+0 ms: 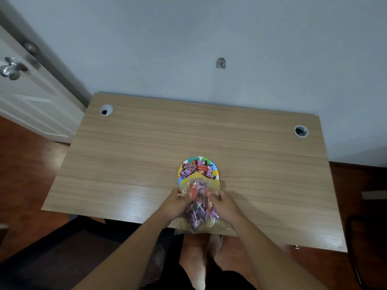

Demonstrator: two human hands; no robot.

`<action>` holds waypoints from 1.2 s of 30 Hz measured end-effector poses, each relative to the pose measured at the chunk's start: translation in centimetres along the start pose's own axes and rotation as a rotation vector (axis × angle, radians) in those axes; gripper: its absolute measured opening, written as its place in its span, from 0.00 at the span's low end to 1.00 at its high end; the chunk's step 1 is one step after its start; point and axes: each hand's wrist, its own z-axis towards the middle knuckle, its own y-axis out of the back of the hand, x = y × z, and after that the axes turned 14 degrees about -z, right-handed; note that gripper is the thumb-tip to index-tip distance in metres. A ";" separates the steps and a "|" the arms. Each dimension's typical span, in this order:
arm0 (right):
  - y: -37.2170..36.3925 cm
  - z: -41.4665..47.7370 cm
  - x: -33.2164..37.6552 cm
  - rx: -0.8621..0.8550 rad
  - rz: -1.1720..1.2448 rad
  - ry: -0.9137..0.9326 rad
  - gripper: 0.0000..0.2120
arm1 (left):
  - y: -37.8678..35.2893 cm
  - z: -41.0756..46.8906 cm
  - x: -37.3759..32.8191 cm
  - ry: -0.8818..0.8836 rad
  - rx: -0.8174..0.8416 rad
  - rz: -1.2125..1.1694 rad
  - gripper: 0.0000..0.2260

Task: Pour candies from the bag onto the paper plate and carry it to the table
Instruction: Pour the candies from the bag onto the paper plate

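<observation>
A colourful paper plate (181, 171) lies on the wooden table (146, 147), a little in front of its middle. Several wrapped candies (198, 168) sit piled on the plate. A clear plastic bag with a yellow rim (200, 208) is tilted with its mouth over the plate's near edge, still full of candies. My left hand (174, 204) grips the bag's left side. Its right side is held by my right hand (225, 204). The bag covers the plate's near rim.
The table stands against a pale blue wall, with a round cable hole at back left (106, 110) and one at back right (301, 131). A white door with metal knobs (10, 71) is at left. A dark chair frame (356, 248) stands at lower right.
</observation>
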 end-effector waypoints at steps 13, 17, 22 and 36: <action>0.3 0.0 -0.4 0.045 0.032 -0.045 0.15 | 0.2 -0.2 0.3 -0.025 0.010 -0.049 0.15; 0.5 -0.2 -0.4 0.049 0.064 -0.054 0.20 | 0.2 -0.7 0.1 -0.028 0.040 -0.049 0.17; 0.5 -0.2 -0.3 0.054 0.119 -0.060 0.20 | 0.4 -0.4 0.3 -0.040 0.033 -0.058 0.19; 0.1 0.5 -1.3 0.042 0.203 -0.077 0.34 | 0.5 -0.1 0.3 -0.050 -0.026 -0.152 0.17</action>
